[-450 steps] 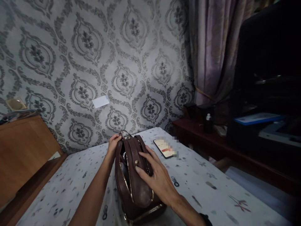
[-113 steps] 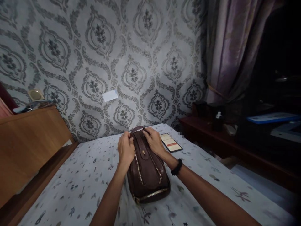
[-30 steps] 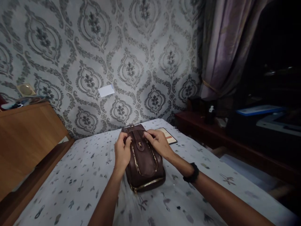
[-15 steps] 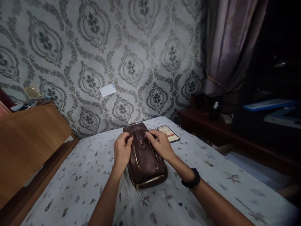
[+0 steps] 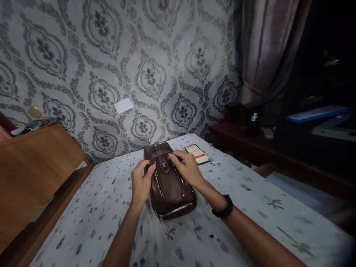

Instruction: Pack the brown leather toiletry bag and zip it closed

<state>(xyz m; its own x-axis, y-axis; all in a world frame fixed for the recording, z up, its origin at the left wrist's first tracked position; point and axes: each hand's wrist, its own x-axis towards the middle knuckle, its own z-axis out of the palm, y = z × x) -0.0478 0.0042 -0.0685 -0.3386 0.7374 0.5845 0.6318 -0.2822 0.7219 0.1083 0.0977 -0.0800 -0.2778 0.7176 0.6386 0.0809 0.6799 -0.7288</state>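
A dark brown leather bag with gold zips lies on the bed, its strap end and small gold clasp facing up. My left hand is at the bag's upper left side, thumb and fingers pinched at the top of the left front zip. On the opposite side, my right hand pinches the bag by the top of the right front zip, near the cross strap. What exactly lies between the fingertips is too small to make out. A black band circles my right wrist.
A phone with a lit screen lies just beyond my right hand on the patterned bedsheet. A wooden headboard-like panel stands at the left, a dark red ledge at the right. The patterned wall rises behind.
The view has shifted slightly, so the bag and hands sit a little further left. My left fingertips have moved slightly down along the bag's side; both hands stay at the bag.
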